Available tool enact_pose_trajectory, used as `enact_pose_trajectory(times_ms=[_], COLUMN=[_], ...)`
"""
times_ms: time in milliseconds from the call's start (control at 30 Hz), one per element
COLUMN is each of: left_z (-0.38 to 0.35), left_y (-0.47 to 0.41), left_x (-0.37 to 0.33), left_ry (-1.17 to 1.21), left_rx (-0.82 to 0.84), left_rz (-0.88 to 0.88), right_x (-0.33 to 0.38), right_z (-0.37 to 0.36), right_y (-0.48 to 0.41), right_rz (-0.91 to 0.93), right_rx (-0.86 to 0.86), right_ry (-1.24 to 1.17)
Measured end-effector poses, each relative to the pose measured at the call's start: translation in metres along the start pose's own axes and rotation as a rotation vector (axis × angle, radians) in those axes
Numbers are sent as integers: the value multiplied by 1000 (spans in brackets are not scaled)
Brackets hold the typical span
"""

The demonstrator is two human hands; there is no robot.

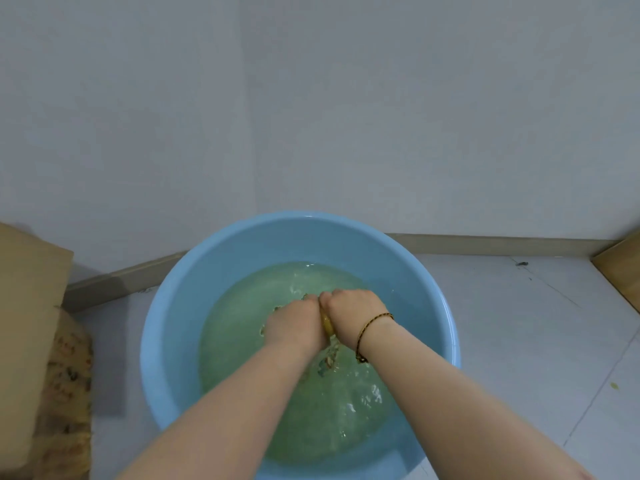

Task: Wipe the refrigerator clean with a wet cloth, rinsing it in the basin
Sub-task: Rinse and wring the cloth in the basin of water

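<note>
Pressing together in the basin (221,258) — left hand (294,325) and right hand (351,311), each grip clamped on the cloth (327,326).

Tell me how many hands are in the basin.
2. The left hand and the right hand meet side by side at the middle of the blue basin, both gripping a yellow cloth.

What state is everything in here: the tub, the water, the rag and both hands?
basin: upright on the floor, partly filled.
water: greenish, cloudy, rippled.
cloth: yellow, bunched between the hands, mostly hidden.
left hand: curled round the cloth, fingers in the water.
right hand: curled round the cloth, knuckles against the left hand.
bracelet: on the right wrist, above the water.
</note>
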State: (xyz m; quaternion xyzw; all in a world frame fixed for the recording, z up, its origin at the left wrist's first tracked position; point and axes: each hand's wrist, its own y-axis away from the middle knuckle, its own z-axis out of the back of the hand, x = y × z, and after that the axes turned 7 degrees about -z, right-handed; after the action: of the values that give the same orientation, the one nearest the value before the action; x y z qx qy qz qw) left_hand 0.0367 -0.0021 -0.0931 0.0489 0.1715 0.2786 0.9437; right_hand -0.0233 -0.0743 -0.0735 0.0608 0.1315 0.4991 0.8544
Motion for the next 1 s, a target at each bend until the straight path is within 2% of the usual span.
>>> enact_pose_trajectory(times_ms=[233,367,467,600,700,767,833,900,1000], left_z=[0,9,39,127,205,254,297,348,418], left_y=[1,-2,3,24,49,65,79,96,118], left_x=[11,12,5,-2,-13,-27,-41,-58,-84], left_ry=[-229,-151,162,1096,1574,1714,1748,1698,1618], left_rx=[-36,-94,-56,182,261,258,203,168,95], left_rz=[-239,-235,-108,54,161,202,168,77,3], right_x=[1,-4,-10,-20,-24,-28,-32,-40,-50], right_z=[-2,5,27,95,165,214,261,317,394], right_y=[2,-3,4,24,43,55,69,87,123], right_rz=[-40,-21,-41,-84,-122,-111,-78,-58,-172], right_rx=[92,21,-79,-211,-459,-537,-579,-595,-533], right_ry=[-145,-167,-219,-343,-477,-533,-546,-553,-495])
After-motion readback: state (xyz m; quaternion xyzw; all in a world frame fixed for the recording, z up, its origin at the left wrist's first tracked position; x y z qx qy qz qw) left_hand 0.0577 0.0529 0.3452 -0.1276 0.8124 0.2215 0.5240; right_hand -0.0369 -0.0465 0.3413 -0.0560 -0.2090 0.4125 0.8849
